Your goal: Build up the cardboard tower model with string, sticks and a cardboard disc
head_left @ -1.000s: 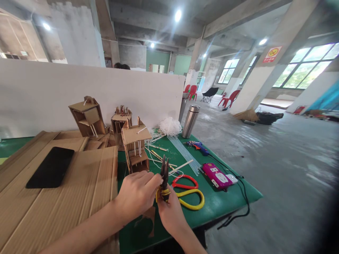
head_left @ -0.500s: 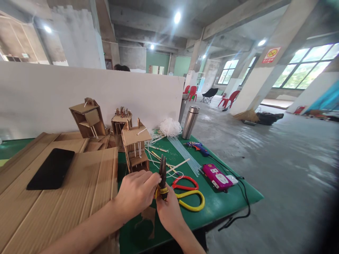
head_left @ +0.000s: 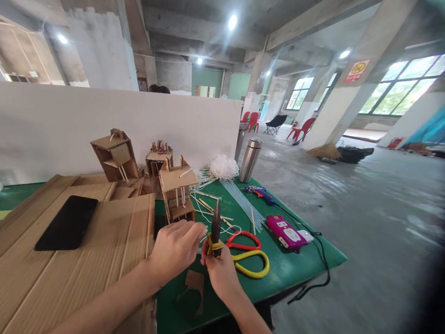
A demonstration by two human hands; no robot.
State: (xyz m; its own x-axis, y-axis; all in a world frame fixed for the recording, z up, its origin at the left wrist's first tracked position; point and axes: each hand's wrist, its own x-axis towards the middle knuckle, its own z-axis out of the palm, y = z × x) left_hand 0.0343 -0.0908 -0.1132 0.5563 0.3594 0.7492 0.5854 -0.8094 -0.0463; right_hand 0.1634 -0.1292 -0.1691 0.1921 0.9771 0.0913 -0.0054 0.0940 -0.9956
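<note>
My right hand [head_left: 222, 269] is wrapped round a pair of pliers [head_left: 216, 225] with dark pointed jaws and yellowish handles. The jaws point up and look closed. Just to the left, my left hand [head_left: 179, 246] is closed in a pinch; a tiny pale tip shows at its fingertips, the rest hidden. Scissors [head_left: 255, 273] with one red and one yellow handle lie beside my right hand. A short pale stick [head_left: 253, 220] rests on the green table beyond them. Behind my left hand stands a cardboard model [head_left: 179, 185] with white straws and string.
Two more cardboard models [head_left: 114, 155] stand behind, near a white partition [head_left: 121, 111]. A phone [head_left: 67, 222] lies on cardboard sheets [head_left: 114, 241]. To the right are glue sticks [head_left: 239, 199], a glue gun [head_left: 260, 195], a purple power strip [head_left: 285, 233] with its cable and a steel flask [head_left: 250, 162].
The pliers' jaws have closed and turned slightly. The pale stick that crossed beside them is gone from there, and a short stick now lies farther right. My left hand has drawn slightly left.
</note>
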